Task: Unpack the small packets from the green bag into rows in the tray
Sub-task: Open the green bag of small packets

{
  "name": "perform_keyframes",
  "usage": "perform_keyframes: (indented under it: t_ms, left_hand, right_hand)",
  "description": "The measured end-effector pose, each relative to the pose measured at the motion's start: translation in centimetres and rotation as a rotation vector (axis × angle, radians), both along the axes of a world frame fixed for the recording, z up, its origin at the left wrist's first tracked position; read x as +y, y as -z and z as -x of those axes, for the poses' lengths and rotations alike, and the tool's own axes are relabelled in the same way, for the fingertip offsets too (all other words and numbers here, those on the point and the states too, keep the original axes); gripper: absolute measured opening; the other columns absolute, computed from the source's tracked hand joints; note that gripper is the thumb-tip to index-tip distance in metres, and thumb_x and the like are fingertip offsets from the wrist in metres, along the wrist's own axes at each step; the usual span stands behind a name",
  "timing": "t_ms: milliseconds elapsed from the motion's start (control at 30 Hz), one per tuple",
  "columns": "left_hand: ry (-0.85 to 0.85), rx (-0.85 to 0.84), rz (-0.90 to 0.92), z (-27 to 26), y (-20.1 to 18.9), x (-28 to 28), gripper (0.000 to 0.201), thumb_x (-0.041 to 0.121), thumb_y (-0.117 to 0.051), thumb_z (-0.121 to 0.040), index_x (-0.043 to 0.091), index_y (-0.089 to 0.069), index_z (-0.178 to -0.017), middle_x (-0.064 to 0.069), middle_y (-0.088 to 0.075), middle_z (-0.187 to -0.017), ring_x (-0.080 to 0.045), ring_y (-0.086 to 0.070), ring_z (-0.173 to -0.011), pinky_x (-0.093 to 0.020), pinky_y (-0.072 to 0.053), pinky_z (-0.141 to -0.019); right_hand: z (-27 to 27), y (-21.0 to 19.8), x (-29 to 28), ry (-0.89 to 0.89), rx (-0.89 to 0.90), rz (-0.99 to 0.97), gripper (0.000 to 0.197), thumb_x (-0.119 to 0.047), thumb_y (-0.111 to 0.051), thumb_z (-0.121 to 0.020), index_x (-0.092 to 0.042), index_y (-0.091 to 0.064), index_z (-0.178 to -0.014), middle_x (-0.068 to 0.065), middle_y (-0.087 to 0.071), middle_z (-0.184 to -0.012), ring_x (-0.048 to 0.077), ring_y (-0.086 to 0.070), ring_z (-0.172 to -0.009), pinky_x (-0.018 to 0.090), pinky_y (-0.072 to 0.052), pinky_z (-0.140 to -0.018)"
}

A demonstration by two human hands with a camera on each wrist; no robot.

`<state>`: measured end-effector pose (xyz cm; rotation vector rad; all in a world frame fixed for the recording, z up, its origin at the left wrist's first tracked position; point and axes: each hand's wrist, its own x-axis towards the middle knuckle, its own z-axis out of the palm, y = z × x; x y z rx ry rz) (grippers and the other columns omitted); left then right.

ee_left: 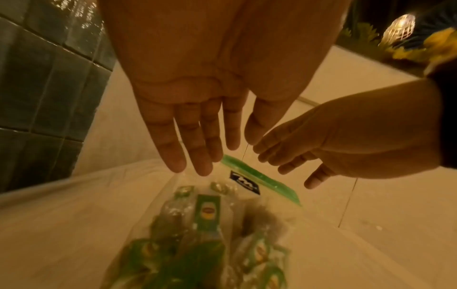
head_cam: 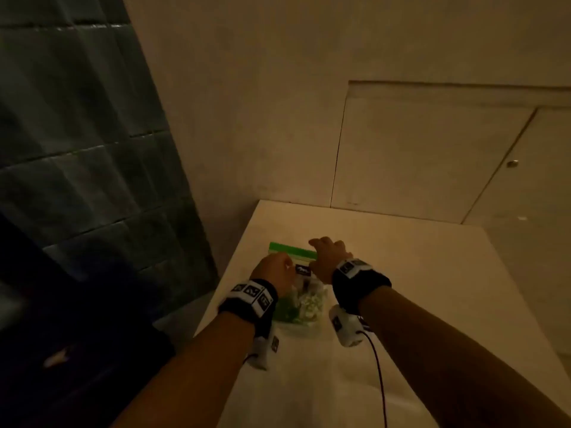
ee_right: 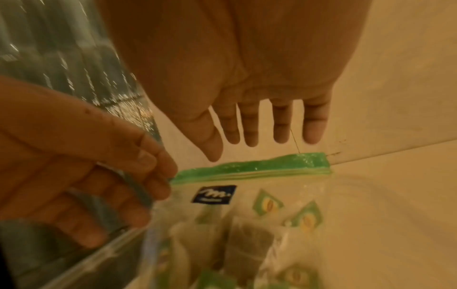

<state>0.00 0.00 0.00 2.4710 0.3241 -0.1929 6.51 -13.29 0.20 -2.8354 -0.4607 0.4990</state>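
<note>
A clear zip bag (head_cam: pixel 304 307) of green-labelled tea bags (ee_left: pixel 207 211) lies flat on a pale counter (head_cam: pixel 401 288) beside a dark tiled wall (head_cam: pixel 77 149), its green seal strip (head_cam: pixel 290 250) at the far end. The person's left hand (head_cam: pixel 273 270) hovers at the strip's left end, fingers (ee_left: pixel 173 148) extended and gripping nothing. The right hand (head_cam: pixel 327 257) is poised just above the strip's right end, fingers (ee_right: pixel 281 125) straight, spread and empty.
</note>
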Motion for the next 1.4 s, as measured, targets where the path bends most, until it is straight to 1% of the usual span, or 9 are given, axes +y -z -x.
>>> perform_keyframes:
  t_ms: [333,500,633,800,933,1033,1167,1267,1400]
  left_hand:
    - [-0.056,0.082,0.271,-1.0,1.2,1.6,0.019,0.027,-0.052,-0.091,0.011,-0.062,-0.098,-0.011,-0.065,-0.103,-0.028,-0.062,-0.092,-0.042,-0.054,-0.085]
    - [-0.113,-0.046,0.522,1.6,-1.7,0.9,0.031,0.038,-0.053,-0.091,0.009,-0.060,-0.080,-0.011,-0.067,-0.079,-0.021,-0.062,-0.068,-0.028,-0.048,-0.060]
    - [-0.183,-0.214,0.612,4.2,-4.9,0.3,0.042,0.047,-0.055,-0.087,0.009,-0.060,-0.071,-0.016,-0.068,-0.072,-0.031,-0.066,-0.070,-0.040,-0.052,-0.066]
    - [-0.301,-0.390,0.734,7.5,-9.1,-0.5,0.031,0.034,-0.060,-0.082,0.004,-0.060,-0.073,-0.008,-0.058,-0.057,-0.027,-0.062,-0.057,-0.052,-0.056,-0.063]
    - [-0.323,-0.507,0.846,11.2,-10.2,-0.4,0.026,0.023,-0.058,-0.073,-0.001,-0.063,-0.079,-0.013,-0.060,-0.072,-0.022,-0.058,-0.073,-0.039,-0.050,-0.069]
    - [-0.265,-0.542,0.875,14.7,-9.5,-0.1,0.018,0.006,-0.050,-0.090,-0.002,-0.059,-0.076,-0.002,-0.060,-0.065,-0.011,-0.057,-0.064,-0.023,-0.048,-0.060]
    - [-0.346,-0.423,1.078,18.1,-6.8,-0.4,0.016,0.002,-0.041,-0.091,0.002,-0.051,-0.079,-0.014,-0.046,-0.071,-0.022,-0.047,-0.067,-0.032,-0.041,-0.062]
    - [-0.408,-0.383,0.950,19.8,-3.8,-0.1,0.018,0.003,-0.047,-0.090,-0.003,-0.056,-0.075,-0.015,-0.056,-0.067,-0.025,-0.058,-0.065,-0.036,-0.051,-0.060]
    - [-0.313,-0.285,0.572,21.7,-0.7,-0.3,0.026,0.015,-0.056,-0.084,0.001,-0.052,-0.063,-0.023,-0.052,-0.062,-0.034,-0.057,-0.061,-0.049,-0.053,-0.063]
  right_hand:
    - [-1.5,-0.2,1.3,-0.053,-0.009,0.155,0.028,-0.026,-0.041,-0.097,-0.017,-0.060,-0.117,0.009,-0.056,-0.118,0.032,-0.049,-0.109,0.045,-0.038,-0.096]
    - [1.4,-4.5,0.1,-0.132,0.205,-0.234,0.013,-0.021,-0.053,-0.093,-0.016,-0.062,-0.085,-0.003,-0.059,-0.081,0.022,-0.057,-0.084,0.031,-0.041,-0.077]
    - [4.2,-8.5,-0.9,-0.186,0.156,-0.438,0.015,-0.021,-0.061,-0.089,-0.014,-0.063,-0.076,-0.005,-0.058,-0.068,0.008,-0.051,-0.064,0.024,-0.042,-0.065]
    - [8.5,-11.4,-0.4,-0.072,0.460,-1.024,0.016,-0.003,-0.063,-0.085,-0.008,-0.060,-0.070,0.015,-0.061,-0.073,0.022,-0.057,-0.063,0.032,-0.049,-0.065]
    - [12.8,-11.8,0.5,-0.082,0.697,-1.253,0.018,-0.003,-0.058,-0.089,-0.007,-0.061,-0.073,0.008,-0.064,-0.068,0.015,-0.061,-0.055,0.023,-0.051,-0.055]
    - [15.8,-10.5,0.9,-0.095,0.894,-1.359,0.013,-0.010,-0.058,-0.087,-0.010,-0.063,-0.075,0.007,-0.065,-0.071,0.018,-0.062,-0.063,0.028,-0.052,-0.064]
    - [18.0,-7.4,0.5,-0.051,1.033,-1.304,0.015,-0.022,-0.058,-0.083,-0.017,-0.062,-0.069,0.008,-0.060,-0.080,0.024,-0.057,-0.078,0.039,-0.044,-0.085]
    - [19.1,-4.5,-0.3,0.083,1.050,-1.268,0.012,-0.019,-0.061,-0.077,-0.009,-0.060,-0.071,0.019,-0.063,-0.091,0.034,-0.059,-0.092,0.051,-0.045,-0.099]
    - [20.9,-1.3,-1.7,0.191,0.941,-1.188,0.013,-0.004,-0.058,-0.080,-0.001,-0.053,-0.069,0.025,-0.059,-0.087,0.035,-0.064,-0.080,0.043,-0.055,-0.077]
